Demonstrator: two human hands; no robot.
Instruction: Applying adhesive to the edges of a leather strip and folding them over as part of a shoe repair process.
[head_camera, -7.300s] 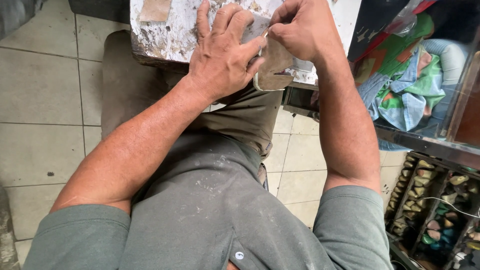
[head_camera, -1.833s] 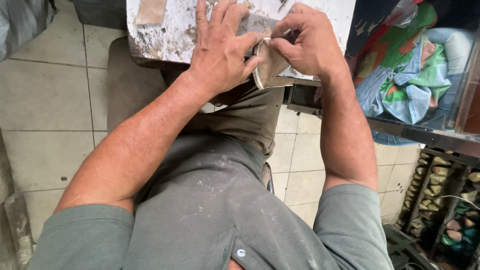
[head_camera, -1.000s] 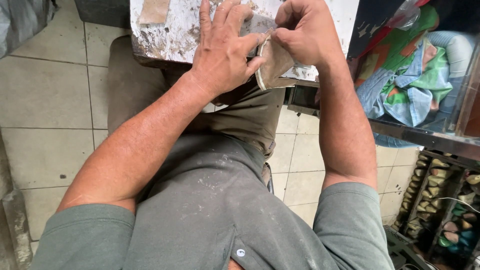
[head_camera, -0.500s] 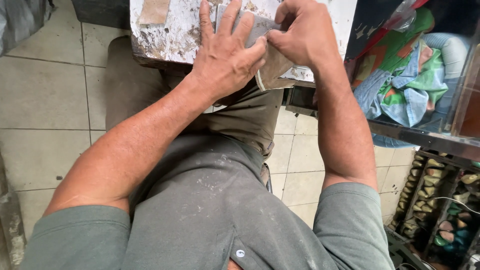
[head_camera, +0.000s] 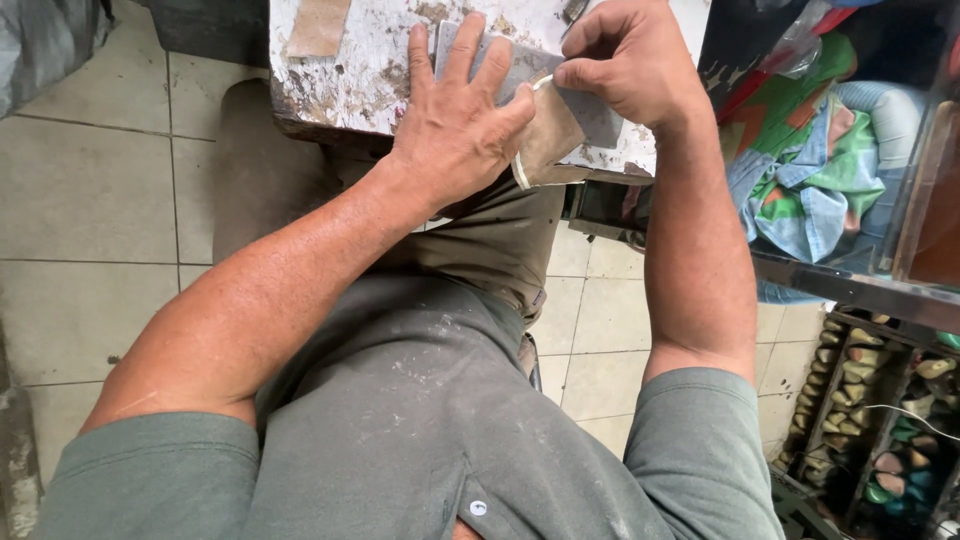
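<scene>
Left grip (head_camera: 455, 130) pins tan piece (head_camera: 548, 140) overhanging board edge (head_camera: 330, 115).

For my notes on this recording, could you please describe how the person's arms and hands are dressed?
Both arms are bare from short grey-green sleeves, the left sleeve and right sleeve. The shirt is dusted with pale specks. Left hand and right hand are ungloved; no watch or ring shows.

You have one view only, from the head camera, looking steeply down over your own chest and forearms. It sits close: your left hand (head_camera: 455, 130) and right hand (head_camera: 625, 65) meet near the top edge, over the stained board (head_camera: 370, 70). No second view overlaps it.
</scene>
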